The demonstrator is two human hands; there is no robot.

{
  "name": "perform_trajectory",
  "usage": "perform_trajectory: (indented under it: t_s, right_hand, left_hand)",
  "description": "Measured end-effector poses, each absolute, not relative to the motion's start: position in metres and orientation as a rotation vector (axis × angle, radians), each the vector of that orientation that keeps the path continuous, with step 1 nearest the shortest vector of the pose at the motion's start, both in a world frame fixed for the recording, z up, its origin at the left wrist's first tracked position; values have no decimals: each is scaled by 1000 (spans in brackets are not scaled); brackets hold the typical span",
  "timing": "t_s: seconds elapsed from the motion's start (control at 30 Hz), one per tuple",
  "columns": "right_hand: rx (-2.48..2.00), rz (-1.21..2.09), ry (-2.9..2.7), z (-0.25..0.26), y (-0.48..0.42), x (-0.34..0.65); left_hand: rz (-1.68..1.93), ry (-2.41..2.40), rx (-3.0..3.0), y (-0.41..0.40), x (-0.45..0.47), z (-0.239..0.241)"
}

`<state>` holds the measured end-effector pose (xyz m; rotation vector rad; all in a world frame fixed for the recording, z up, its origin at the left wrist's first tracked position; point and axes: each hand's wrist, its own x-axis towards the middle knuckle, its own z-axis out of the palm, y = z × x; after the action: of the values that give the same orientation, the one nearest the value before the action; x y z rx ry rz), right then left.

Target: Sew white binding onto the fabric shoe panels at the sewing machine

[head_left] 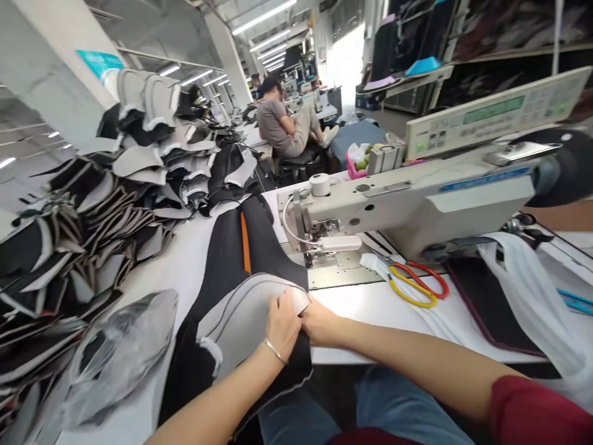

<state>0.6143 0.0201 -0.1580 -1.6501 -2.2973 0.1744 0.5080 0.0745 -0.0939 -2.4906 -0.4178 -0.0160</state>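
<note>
A grey fabric panel [241, 318] with dark stitch lines lies on a black piece [231, 253] that carries an orange strip, in front of the sewing machine [407, 204]. My left hand [282, 324], with a thin bracelet at the wrist, rests on the grey panel's right end, fingers pressed on its edge. Touching it from the right, my right hand [319, 324] is closed on the same edge of the panel. The needle area [319, 244] is just beyond both hands.
A big heap of black and grey cut pieces [102, 204] fills the table's left side, with a plastic bag [115, 352] in front. Red-and-yellow scissors [417, 284] and white cloth [532, 296] lie at the right. A person sits at a station farther back [282, 123].
</note>
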Motion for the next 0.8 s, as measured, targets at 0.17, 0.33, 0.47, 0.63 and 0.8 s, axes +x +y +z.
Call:
perform_trajectory:
  t_s: [0.17, 0.33, 0.47, 0.63, 0.8]
  right_hand:
    - [-1627, 144, -2327, -161, 22, 620]
    - [-1594, 101, -2262, -161, 20, 623]
    - [-1599, 101, -2226, -164, 20, 622]
    - [-1576, 52, -2137, -161, 19, 623]
    - [-1554, 11, -2118, -156, 16, 626]
  left_hand:
    - [-93, -282, -2628, 87, 528, -81]
    - [-31, -256, -2575, 101, 535, -91]
    - [-111, -82, -2556, 112, 527, -101]
    - [-299, -8, -2632, 128, 532, -98]
    - [-600, -100, -2513, 142, 567, -103]
